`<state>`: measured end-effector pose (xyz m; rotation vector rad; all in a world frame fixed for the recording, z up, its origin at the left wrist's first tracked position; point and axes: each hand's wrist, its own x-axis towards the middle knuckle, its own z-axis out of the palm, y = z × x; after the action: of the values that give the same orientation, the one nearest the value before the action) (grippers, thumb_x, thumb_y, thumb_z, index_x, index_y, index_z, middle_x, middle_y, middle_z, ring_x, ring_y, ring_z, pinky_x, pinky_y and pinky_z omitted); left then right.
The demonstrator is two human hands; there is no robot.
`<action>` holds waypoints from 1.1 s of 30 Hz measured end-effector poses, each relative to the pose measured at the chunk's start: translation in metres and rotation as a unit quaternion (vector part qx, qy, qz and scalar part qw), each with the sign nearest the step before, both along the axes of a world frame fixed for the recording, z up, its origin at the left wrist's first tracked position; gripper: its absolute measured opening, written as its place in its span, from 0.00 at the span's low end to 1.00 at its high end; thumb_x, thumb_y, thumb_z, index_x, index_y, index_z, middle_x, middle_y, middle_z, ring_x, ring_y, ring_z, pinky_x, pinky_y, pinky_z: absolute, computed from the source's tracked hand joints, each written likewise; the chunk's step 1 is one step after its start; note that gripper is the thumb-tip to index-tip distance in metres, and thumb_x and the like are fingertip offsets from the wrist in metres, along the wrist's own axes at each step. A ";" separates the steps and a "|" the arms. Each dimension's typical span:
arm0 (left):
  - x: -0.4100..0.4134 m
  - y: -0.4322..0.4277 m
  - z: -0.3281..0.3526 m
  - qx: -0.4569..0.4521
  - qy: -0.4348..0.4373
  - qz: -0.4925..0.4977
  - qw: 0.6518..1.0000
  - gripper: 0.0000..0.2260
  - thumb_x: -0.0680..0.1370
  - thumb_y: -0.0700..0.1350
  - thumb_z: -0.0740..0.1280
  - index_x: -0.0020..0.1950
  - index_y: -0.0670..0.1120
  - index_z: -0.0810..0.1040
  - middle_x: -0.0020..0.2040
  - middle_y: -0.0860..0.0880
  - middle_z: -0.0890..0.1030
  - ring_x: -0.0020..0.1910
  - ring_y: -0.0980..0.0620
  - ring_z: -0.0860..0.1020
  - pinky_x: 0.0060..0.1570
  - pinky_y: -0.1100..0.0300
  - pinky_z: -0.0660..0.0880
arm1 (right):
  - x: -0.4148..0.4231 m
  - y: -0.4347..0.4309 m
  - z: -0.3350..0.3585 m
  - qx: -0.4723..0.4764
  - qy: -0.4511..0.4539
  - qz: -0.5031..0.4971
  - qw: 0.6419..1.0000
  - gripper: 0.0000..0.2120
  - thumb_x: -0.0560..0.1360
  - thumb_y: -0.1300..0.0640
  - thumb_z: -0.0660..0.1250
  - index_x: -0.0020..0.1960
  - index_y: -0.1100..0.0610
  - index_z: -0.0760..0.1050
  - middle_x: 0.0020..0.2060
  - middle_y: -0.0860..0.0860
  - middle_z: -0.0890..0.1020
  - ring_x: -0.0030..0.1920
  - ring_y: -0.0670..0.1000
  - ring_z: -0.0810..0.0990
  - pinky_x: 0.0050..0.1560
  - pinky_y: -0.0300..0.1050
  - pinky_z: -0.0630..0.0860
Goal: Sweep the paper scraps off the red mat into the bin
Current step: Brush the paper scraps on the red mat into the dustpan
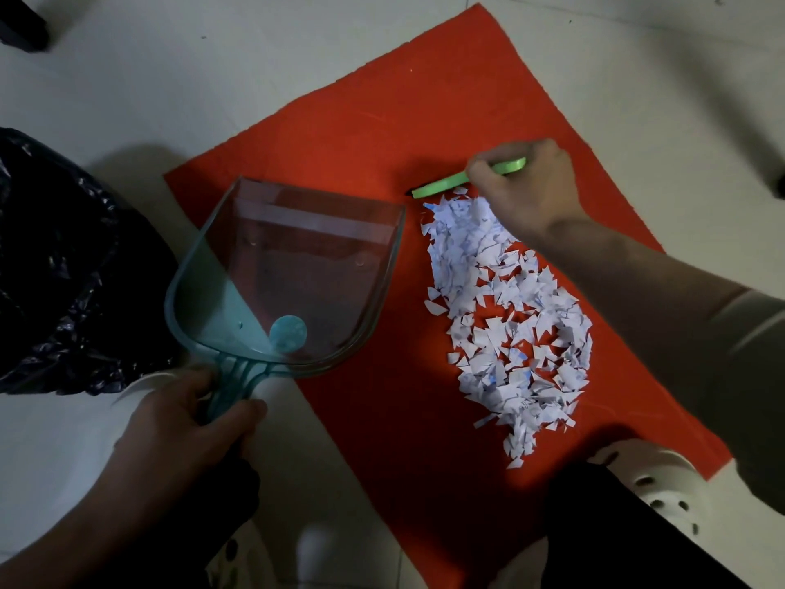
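A red mat (361,133) lies slantwise on the pale floor. A long heap of white paper scraps (505,316) covers its right half. My right hand (526,184) grips a green brush (446,184) at the heap's far end, touching the top scraps. My left hand (187,423) is closed around the handle of a clear teal dustpan (289,278), which rests on the mat's left part with its open lip facing the scraps, a small gap away. The pan holds no scraps. The bin with a black bag (63,265) stands at the left, beside the dustpan.
White perforated shoes (662,491) and dark trouser legs (616,529) are at the bottom, one shoe on the mat's near right corner. A dark object (21,23) sits at the top left on the tiled floor.
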<state>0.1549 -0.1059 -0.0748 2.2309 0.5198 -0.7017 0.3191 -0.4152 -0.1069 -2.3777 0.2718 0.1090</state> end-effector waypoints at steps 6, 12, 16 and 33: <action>0.002 -0.001 0.002 -0.011 0.008 0.004 1.000 0.07 0.71 0.42 0.71 0.35 0.41 0.77 0.26 0.44 0.81 0.25 0.45 0.80 0.38 0.45 0.78 | -0.011 -0.015 0.005 -0.021 -0.006 -0.024 0.999 0.20 0.67 0.47 0.61 0.33 0.65 0.76 0.26 0.59 0.73 0.27 0.51 0.65 0.28 0.45 0.64; 0.000 -0.002 0.000 -0.008 -0.002 -0.002 1.000 0.07 0.71 0.42 0.71 0.36 0.41 0.78 0.26 0.44 0.81 0.25 0.46 0.80 0.34 0.51 0.78 | -0.006 -0.002 0.009 0.014 -0.019 -0.029 0.999 0.13 0.70 0.50 0.64 0.36 0.56 0.82 0.29 0.55 0.81 0.29 0.49 0.72 0.32 0.47 0.72; -0.001 -0.002 -0.002 -0.014 -0.001 0.000 1.000 0.07 0.72 0.41 0.71 0.36 0.40 0.78 0.26 0.45 0.82 0.23 0.49 0.79 0.29 0.58 0.75 | -0.009 0.000 0.002 0.030 0.017 0.014 0.999 0.09 0.73 0.52 0.65 0.45 0.53 0.85 0.33 0.49 0.84 0.30 0.46 0.76 0.31 0.41 0.72; -0.001 0.001 -0.001 -0.014 0.000 0.012 1.000 0.06 0.72 0.43 0.71 0.36 0.43 0.78 0.26 0.45 0.82 0.24 0.49 0.79 0.32 0.53 0.76 | -0.022 -0.001 0.004 0.041 0.031 0.056 0.997 0.07 0.72 0.54 0.68 0.44 0.51 0.85 0.37 0.50 0.85 0.36 0.50 0.81 0.38 0.47 0.77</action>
<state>0.1536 -0.1051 -0.0754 2.1945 0.5317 -0.6939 0.2973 -0.4163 -0.1031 -2.3103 0.1596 0.2436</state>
